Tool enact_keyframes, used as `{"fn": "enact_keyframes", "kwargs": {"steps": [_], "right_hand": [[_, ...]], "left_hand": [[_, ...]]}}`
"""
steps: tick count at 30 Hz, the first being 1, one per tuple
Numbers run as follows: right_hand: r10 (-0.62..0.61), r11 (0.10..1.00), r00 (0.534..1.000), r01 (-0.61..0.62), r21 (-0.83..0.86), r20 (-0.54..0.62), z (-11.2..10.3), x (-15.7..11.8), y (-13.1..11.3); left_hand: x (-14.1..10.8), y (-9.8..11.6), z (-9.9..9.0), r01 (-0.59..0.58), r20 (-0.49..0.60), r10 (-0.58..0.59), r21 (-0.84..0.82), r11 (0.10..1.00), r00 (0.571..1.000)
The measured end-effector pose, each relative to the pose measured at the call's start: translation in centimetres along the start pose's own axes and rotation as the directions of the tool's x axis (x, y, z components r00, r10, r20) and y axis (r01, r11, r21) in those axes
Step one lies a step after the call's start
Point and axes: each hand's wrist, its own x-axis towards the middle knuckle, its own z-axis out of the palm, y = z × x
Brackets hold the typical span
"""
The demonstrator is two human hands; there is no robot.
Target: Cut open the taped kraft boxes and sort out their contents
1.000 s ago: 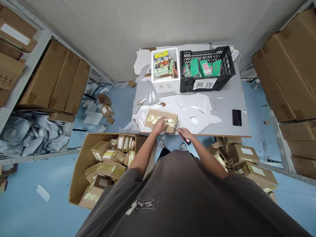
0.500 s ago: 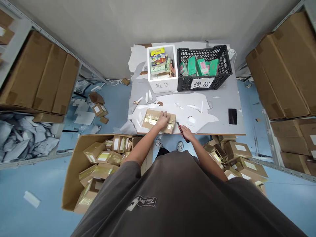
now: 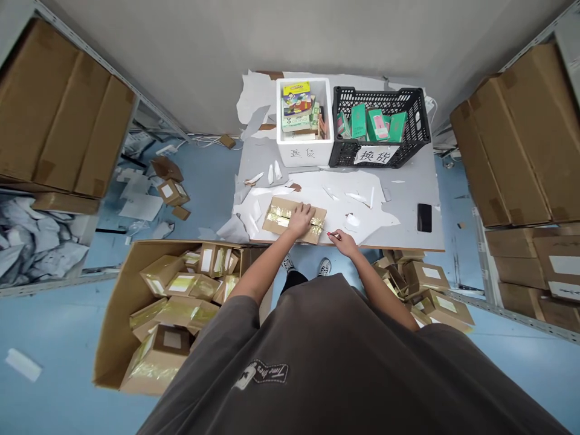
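Observation:
A flat cardboard box (image 3: 277,226) with shiny yellowish tape lies near the front edge of the table, on torn white paper. My left hand (image 3: 301,220) rests on top of it, right of its middle, fingers spread and pressing down. My right hand (image 3: 343,241) is closed around a red and black utility knife (image 3: 332,234). The knife's thin blade points left and meets the right end of the box along its taped seam. Most of the handle is hidden in my fingers.
Behind stand a white bin (image 3: 305,154) of small boxes and a black crate (image 3: 379,158) of green boxes. A phone (image 3: 425,217) lies at the right. Below the table are a large carton (image 3: 107,320) of parcels at left and piled parcels (image 3: 446,304) at right.
My right hand has turned the knife and brought its blade to the box's right end. My left hand's fingers have spread on the box. The view has shifted slightly.

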Motion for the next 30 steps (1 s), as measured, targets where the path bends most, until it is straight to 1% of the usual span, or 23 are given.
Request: {"fn": "enact_keyframes", "kwargs": {"steps": [2, 4, 6, 8, 10, 13, 15, 17, 18, 19, 20, 21, 22, 23, 24, 25, 26, 27, 28, 29, 30], "right_hand": [[-0.043, 0.997, 0.999, 0.043, -0.061, -0.005, -0.1, 0.0, 0.0], [-0.086, 0.986, 0.996, 0.084, -0.147, -0.006, -0.2, 0.0, -0.2], [-0.114, 0.961, 0.993, 0.110, -0.253, -0.001, -0.3, 0.3, -0.7], [-0.125, 0.920, 0.992, 0.121, -0.372, 0.015, -0.5, 0.6, -1.5], [-0.124, 0.864, 0.991, 0.131, -0.486, 0.047, -0.8, 0.8, -2.5], [-0.113, 0.780, 0.988, 0.156, -0.605, 0.109, -1.0, 1.1, -3.9], [-0.124, 0.743, 0.983, 0.183, -0.643, 0.136, -0.9, 1.3, -4.5], [-0.157, 0.734, 0.976, 0.218, -0.643, 0.152, -1.2, 1.6, -4.5], [-0.160, 0.746, 0.978, 0.210, -0.632, 0.136, -1.8, 1.8, -4.1], [-0.145, 0.771, 0.985, 0.170, -0.613, 0.090, -2.7, 2.0, -3.4], [-0.113, 0.804, 0.994, 0.101, -0.586, 0.016, -4.0, 2.3, -2.4], [-0.050, 0.840, 0.995, -0.005, -0.543, -0.087, -5.7, 2.5, -1.1], [0.006, 0.871, 0.976, -0.112, -0.478, -0.217, -7.6, 2.6, 0.4], [0.041, 0.895, 0.946, -0.178, -0.410, -0.322, -9.7, 2.7, 2.0], [0.048, 0.917, 0.921, -0.193, -0.348, -0.386, -11.6, 2.6, 3.6], [0.049, 0.938, 0.904, -0.188, -0.291, -0.424, -13.2, 2.4, 5.0], [0.058, 0.957, 0.892, -0.177, -0.230, -0.448, -14.1, 2.2, 6.2], [0.077, 0.975, 0.883, -0.164, -0.150, -0.464, -14.4, 1.8, 7.0], [0.114, 0.988, 0.877, -0.151, -0.042, -0.467, -13.8, 1.4, 7.4], [0.164, 0.986, 0.877, -0.137, 0.093, -0.451, -12.5, 1.1, 7.4], [0.232, 0.957, 0.877, -0.129, 0.259, -0.421, -10.5, 0.8, 7.1]], "left_hand": [[0.2, -0.2, 0.4, -0.013, -0.004, 0.013, -0.030, 0.999, 1.000], [0.2, -0.8, 1.1, -0.044, 0.017, 0.045, -0.054, 0.998, 0.999], [0.1, -1.7, 2.0, -0.085, 0.022, 0.087, -0.077, 0.993, 0.996], [0.0, -2.5, 3.1, -0.116, -0.004, 0.116, -0.100, 0.988, 0.993], [-0.2, -3.1, 4.1, -0.129, -0.052, 0.124, -0.119, 0.984, 0.991], [-0.2, -3.6, 5.5, -0.160, -0.163, 0.134, -0.156, 0.975, 0.977], [0.0, -3.8, 6.2, -0.199, -0.242, 0.149, -0.196, 0.960, 0.959], [0.1, -3.9, 6.6, -0.229, -0.299, 0.153, -0.238, 0.944, 0.942], [0.1, -4.0, 6.8, -0.233, -0.315, 0.146, -0.258, 0.938, 0.938], [0.1, -4.1, 6.9, -0.232, -0.324, 0.136, -0.279, 0.932, 0.936], [0.1, -4.1, 6.9, -0.229, -0.325, 0.126, -0.301, 0.926, 0.937], [0.1, -4.2, 6.9, -0.224, -0.322, 0.115, -0.326, 0.918, 0.940], [0.1, -4.2, 6.9, -0.219, -0.318, 0.104, -0.353, 0.910, 0.942], [0.0, -4.2, 6.9, -0.213, -0.314, 0.092, -0.379, 0.901, 0.945], [0.0, -4.1, 6.8, -0.206, -0.310, 0.079, -0.402, 0.892, 0.947], [0.0, -4.1, 6.7, -0.198, -0.308, 0.065, -0.422, 0.885, 0.949], [0.0, -4.1, 6.6, -0.188, -0.307, 0.050, -0.437, 0.880, 0.950], [0.0, -4.0, 6.5, -0.179, -0.305, 0.038, -0.446, 0.877, 0.951], [0.0, -3.9, 6.4, -0.170, -0.304, 0.028, -0.452, 0.876, 0.952], [0.0, -3.8, 6.4, -0.162, -0.302, 0.019, -0.456, 0.875, 0.953], [-0.1, -3.6, 6.3, -0.153, -0.301, 0.010, -0.457, 0.876, 0.954]]}}
